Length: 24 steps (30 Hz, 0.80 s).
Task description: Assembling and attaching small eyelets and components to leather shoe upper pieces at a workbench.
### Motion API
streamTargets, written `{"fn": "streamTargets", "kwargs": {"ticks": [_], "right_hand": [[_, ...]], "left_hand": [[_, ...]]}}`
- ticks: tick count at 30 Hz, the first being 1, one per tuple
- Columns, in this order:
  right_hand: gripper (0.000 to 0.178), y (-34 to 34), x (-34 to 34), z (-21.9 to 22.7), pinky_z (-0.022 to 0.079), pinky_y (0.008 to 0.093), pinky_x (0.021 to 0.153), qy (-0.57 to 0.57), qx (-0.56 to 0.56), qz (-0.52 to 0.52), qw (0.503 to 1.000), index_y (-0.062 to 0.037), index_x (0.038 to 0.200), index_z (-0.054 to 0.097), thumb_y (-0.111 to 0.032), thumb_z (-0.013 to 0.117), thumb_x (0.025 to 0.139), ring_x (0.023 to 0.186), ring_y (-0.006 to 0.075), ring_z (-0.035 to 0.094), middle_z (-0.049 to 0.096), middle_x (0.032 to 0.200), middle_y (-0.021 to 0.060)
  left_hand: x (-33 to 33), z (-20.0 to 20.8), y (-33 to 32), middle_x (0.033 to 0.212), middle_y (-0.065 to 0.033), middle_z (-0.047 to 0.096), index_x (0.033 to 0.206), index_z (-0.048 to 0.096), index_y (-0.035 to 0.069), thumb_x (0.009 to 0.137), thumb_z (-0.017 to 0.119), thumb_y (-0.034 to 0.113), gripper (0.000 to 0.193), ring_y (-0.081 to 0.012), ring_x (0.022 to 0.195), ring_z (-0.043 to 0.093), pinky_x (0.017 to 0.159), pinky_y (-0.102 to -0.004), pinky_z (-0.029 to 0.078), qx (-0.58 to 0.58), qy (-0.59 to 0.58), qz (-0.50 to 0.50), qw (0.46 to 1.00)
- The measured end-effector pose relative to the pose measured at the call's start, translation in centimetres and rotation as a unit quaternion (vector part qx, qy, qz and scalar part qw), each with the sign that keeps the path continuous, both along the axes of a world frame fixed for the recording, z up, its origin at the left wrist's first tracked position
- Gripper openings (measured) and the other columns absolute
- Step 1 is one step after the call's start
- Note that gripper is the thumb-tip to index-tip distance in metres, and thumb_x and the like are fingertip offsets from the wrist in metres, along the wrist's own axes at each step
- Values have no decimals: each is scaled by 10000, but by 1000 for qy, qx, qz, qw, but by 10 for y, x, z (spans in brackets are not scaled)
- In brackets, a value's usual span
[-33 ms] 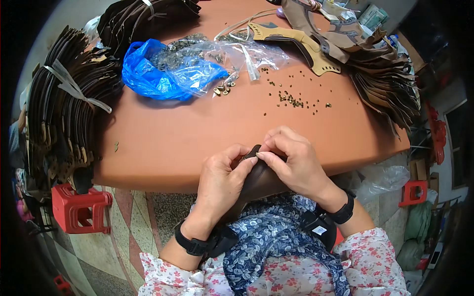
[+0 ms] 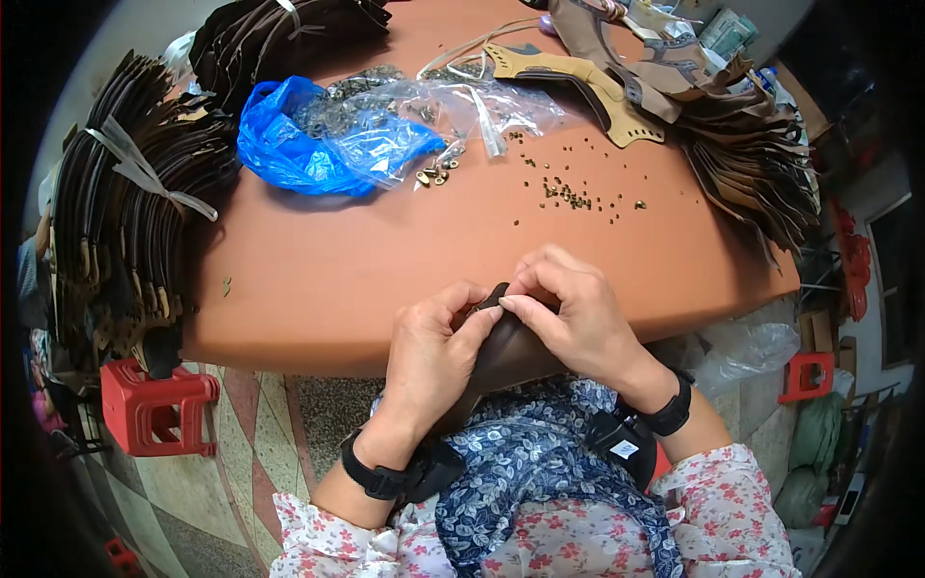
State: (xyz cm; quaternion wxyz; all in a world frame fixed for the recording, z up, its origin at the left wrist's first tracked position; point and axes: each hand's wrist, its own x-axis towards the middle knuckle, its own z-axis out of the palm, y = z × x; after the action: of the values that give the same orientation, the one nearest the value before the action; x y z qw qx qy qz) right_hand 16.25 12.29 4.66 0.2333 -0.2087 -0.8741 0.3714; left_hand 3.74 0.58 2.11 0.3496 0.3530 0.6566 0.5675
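Observation:
A dark brown piece, apparently leather (image 2: 515, 353), is draped over the table's near edge and hangs toward my lap. My left hand (image 2: 431, 345) grips its upper end between thumb and curled fingers. Close against it, my right hand (image 2: 570, 313) is closed in a pinch at the tip of the same piece. Whatever lies between the right fingertips is too small and hidden to name. Beyond my hands, small brass-coloured metal fittings (image 2: 575, 200) are scattered on the orange-brown table (image 2: 337, 279). A few larger oval ones (image 2: 424, 179) lie beside a clear plastic bag (image 2: 385, 154).
A blue plastic bag (image 2: 279, 144) sits behind the fittings. Tied stacks of dark leather pieces (image 2: 96, 193) stand at the left, with another bundle (image 2: 279, 48) at the far left. Fanned brown pieces (image 2: 756, 164) and a tan cut piece (image 2: 578, 77) lie right. A red stool (image 2: 145, 409) stands below left.

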Motion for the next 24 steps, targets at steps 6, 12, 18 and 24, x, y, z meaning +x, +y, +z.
{"fn": "streamTargets", "kwargs": {"ticks": [6,12,18,24], "right_hand": [[99,5,-3,2,494,297,651,-26,-176,-9,984,10,849,632,-78,667,820,707,171,618,623,785,92],[103,3,-4,-14,488,270,630,-2,-155,-4,988,10,853,667,-86,674,820,675,126,605,652,745,75],[128,34,0,-2,496,278,645,-22,-210,60,976,6,888,676,-110,651,842,683,110,617,677,739,57],[160,128,3,3,512,312,676,-66,12,-178,982,-4,921,684,-122,620,834,725,224,672,694,801,134]], "left_hand": [[5,6,-3,690,-164,662,884,677,-13,837,654,77,104,-209,608,661,579,-310,495,-7,124,19,992],[6,5,-1,685,-176,656,864,676,-17,820,672,93,118,-211,611,660,576,-313,493,-20,120,27,992],[-4,5,-1,695,-163,664,923,684,-21,826,672,136,185,-210,636,655,614,-324,493,-64,66,-36,995],[-5,5,1,689,-144,669,930,683,-37,825,659,115,186,-166,619,633,594,-308,479,-57,28,-44,997]]}}
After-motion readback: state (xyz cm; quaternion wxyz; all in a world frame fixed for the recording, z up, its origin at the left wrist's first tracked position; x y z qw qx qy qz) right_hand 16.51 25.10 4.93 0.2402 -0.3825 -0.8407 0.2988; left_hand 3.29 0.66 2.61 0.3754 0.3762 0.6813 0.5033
